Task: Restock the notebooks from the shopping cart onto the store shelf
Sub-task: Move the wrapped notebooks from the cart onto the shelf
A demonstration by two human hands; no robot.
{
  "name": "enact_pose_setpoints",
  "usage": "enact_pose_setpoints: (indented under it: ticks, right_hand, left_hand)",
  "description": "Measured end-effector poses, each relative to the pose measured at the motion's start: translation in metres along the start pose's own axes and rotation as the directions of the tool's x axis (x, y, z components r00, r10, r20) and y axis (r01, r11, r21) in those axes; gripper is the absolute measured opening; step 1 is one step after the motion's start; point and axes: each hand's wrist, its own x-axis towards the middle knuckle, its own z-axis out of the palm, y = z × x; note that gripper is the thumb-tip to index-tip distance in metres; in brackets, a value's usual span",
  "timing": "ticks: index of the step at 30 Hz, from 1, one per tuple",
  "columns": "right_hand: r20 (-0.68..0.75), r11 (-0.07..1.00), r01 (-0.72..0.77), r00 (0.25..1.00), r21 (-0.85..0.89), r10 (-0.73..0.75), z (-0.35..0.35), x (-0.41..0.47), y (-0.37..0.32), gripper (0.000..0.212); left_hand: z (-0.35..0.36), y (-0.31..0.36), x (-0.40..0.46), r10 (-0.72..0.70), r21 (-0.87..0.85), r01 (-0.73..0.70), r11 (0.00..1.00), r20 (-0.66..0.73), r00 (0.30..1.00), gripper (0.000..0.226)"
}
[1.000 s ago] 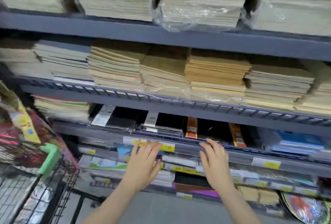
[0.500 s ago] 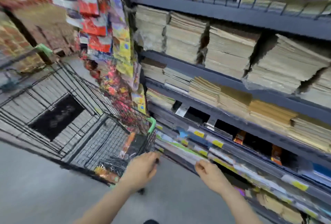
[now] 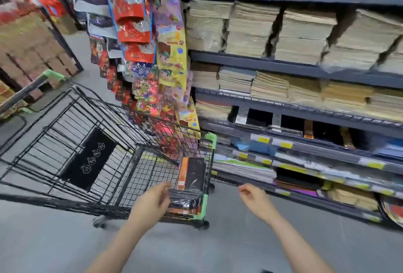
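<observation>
A black wire shopping cart (image 3: 102, 141) with green corner guards stands left of the shelf. In its near right corner lies a stack of black, plastic-wrapped notebooks with an orange band (image 3: 190, 174). My left hand (image 3: 152, 205) reaches into the cart, its fingers touching the near edge of that stack. My right hand (image 3: 254, 198) hovers outside the cart with loosely curled fingers and holds nothing. The grey store shelf (image 3: 305, 117) on the right holds matching black notebooks on its dark third tier (image 3: 290, 126).
Tan paper stacks fill the upper shelf tiers (image 3: 283, 32). Colourful hanging packets (image 3: 152, 54) dangle beside the shelf end, over the cart's far side. A second rack with brown goods (image 3: 28, 50) stands at far left. Grey floor lies below my arms.
My view has swung left from the shelf to the cart. Both hands left the shelf's edge; the left one went down into the cart to the notebook stack.
</observation>
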Motion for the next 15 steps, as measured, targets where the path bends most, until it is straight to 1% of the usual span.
enact_pose_setpoints:
  ticks: [3,5,9,12,15]
  right_hand:
    - [-0.043,0.995,-0.084,0.995,0.057,0.086,0.026,-0.012,-0.009,0.016]
    - [-0.047,0.985,-0.153,0.986,0.083,0.157,0.036,-0.018,-0.012,0.016]
    - [-0.090,0.964,-0.242,0.963,0.112,0.252,0.040,-0.009,-0.009,0.018]
    - [-0.127,0.954,-0.261,0.952,0.146,0.280,0.038,0.011,-0.010,0.023]
    - [-0.157,0.950,-0.243,0.948,0.198,0.275,0.038,0.040,-0.020,0.024]
  left_hand:
    - [-0.011,-0.019,0.013,0.018,-0.018,-0.017,1.000,0.059,0.998,0.030]
    - [-0.014,-0.023,0.029,0.034,-0.031,-0.031,0.999,0.085,0.996,0.029]
    - [-0.009,-0.017,0.069,0.042,-0.121,-0.025,0.992,0.140,0.989,0.024]
    - [0.002,-0.010,0.101,0.040,-0.132,-0.017,0.991,0.173,0.984,0.026]
    - [0.013,-0.013,0.129,0.019,-0.203,0.019,0.979,0.186,0.982,0.025]
